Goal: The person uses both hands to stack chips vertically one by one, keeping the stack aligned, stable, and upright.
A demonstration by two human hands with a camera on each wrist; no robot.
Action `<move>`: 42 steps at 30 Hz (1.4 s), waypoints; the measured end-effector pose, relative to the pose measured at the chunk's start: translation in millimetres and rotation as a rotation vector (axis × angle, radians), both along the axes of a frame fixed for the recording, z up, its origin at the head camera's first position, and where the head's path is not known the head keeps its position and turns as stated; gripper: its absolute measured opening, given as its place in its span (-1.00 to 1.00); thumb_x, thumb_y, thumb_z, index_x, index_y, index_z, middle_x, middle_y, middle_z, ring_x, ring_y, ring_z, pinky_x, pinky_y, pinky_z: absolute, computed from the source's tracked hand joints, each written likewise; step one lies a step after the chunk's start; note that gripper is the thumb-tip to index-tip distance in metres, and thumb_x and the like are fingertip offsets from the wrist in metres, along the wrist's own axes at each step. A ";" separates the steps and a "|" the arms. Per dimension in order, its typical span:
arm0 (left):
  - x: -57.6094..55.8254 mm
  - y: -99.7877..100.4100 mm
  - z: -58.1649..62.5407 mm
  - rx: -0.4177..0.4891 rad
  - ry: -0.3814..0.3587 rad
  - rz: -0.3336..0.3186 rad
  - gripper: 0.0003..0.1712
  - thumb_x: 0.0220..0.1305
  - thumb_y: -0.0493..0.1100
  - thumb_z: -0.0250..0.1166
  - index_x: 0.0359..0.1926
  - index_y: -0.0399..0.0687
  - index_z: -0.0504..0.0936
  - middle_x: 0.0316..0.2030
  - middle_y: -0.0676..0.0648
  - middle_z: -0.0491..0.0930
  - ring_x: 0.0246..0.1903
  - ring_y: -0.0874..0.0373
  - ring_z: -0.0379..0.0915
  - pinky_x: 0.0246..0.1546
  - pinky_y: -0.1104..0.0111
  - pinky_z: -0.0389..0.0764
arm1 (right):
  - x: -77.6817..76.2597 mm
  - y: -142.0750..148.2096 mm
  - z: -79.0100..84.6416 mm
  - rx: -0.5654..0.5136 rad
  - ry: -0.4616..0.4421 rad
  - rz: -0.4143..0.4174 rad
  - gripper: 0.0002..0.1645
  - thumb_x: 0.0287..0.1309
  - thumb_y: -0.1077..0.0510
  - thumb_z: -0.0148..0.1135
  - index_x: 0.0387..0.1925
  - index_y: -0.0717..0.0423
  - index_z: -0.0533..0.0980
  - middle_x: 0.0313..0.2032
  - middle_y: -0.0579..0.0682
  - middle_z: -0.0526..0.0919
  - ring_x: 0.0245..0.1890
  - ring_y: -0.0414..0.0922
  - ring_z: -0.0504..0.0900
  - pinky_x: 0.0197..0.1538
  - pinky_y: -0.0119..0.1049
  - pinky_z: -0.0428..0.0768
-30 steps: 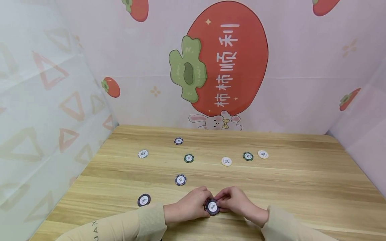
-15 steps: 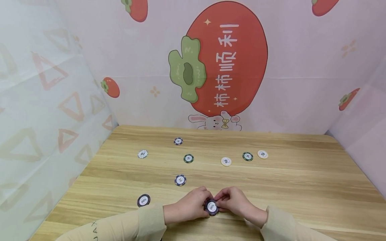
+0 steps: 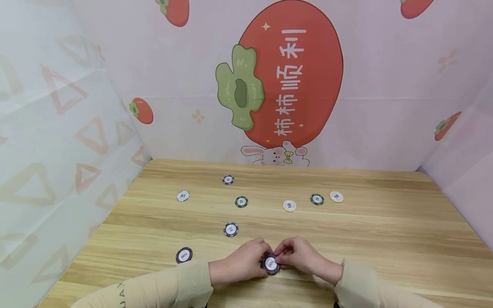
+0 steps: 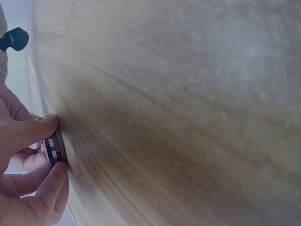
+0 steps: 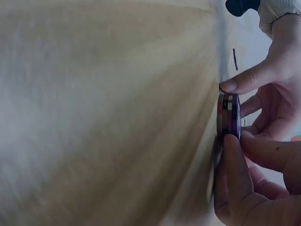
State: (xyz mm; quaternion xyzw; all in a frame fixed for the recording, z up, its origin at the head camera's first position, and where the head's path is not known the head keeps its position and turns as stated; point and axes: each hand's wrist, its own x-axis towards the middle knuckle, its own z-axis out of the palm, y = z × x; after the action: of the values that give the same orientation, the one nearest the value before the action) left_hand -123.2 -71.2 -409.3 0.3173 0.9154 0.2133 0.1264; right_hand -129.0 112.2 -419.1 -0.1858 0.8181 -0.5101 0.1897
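Near the front of the table, both hands meet at a short stack of poker chips (image 3: 271,265). Its top chip is dark purple and reads 500. My left hand (image 3: 244,262) holds the stack's left side between thumb and fingers. From the right, my right hand (image 3: 302,258) pinches the edge, fingertips at the top chip's rim. In the left wrist view the chip stack (image 4: 55,147) shows striped edges, low against the wood. The right wrist view shows the stack (image 5: 228,115) edge-on, with reddish and dark purple layers between the fingertips.
Another 500 chip (image 3: 184,255) lies by the left sleeve, and a blue 10 chip (image 3: 231,229) lies ahead of the hands. Farther back are a white 10 chip (image 3: 182,196), green chips (image 3: 241,202) and cream 50 chips (image 3: 289,205). A printed cloth backdrop (image 3: 385,107) borders the wooden table (image 3: 385,239).
Both hands stay on the chip stack with almost the same grip. The head view shifts only very slightly; the loose chips lie where they were.
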 end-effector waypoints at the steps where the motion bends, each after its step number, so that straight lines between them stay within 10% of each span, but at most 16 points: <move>1: -0.2 0.0 -0.1 0.001 -0.001 0.000 -0.61 -0.22 -0.20 0.48 -0.26 -0.07 0.58 -0.39 0.14 0.39 -0.39 0.42 0.28 -0.31 0.58 0.38 | -2.1 0.8 0.8 0.025 0.030 0.018 -0.87 -0.07 0.31 0.31 -0.41 0.31 0.56 -0.50 -0.03 0.60 -0.50 -0.26 0.53 -0.43 -0.44 0.53; 24: -0.5 -0.7 -0.1 -0.007 -0.002 -0.002 -0.60 -0.20 -0.18 0.48 -0.24 -0.07 0.58 -0.38 0.16 0.40 -0.37 0.42 0.29 -0.26 0.57 0.39 | -69.8 19.5 0.9 0.493 0.841 0.292 -0.78 0.04 0.34 0.19 -0.21 0.26 0.56 -0.12 0.13 0.55 -0.08 0.02 0.50 0.01 -0.15 0.46; 42: 0.0 -0.4 0.4 -0.008 -0.007 -0.005 -0.59 -0.21 -0.20 0.48 -0.24 -0.08 0.58 -0.38 0.15 0.40 -0.37 0.42 0.29 -0.27 0.58 0.39 | -100.2 25.3 -0.2 0.670 0.700 0.226 -0.63 0.15 0.42 -0.05 0.01 0.29 0.46 0.06 0.27 0.42 0.09 0.17 0.37 0.14 -0.02 0.34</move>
State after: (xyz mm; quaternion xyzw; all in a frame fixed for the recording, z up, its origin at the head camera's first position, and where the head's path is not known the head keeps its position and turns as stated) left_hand -123.2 -71.5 -408.9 0.3183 0.9149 0.2104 0.1314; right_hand -229.1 137.5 -419.2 -0.3621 0.9265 -0.1024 0.0070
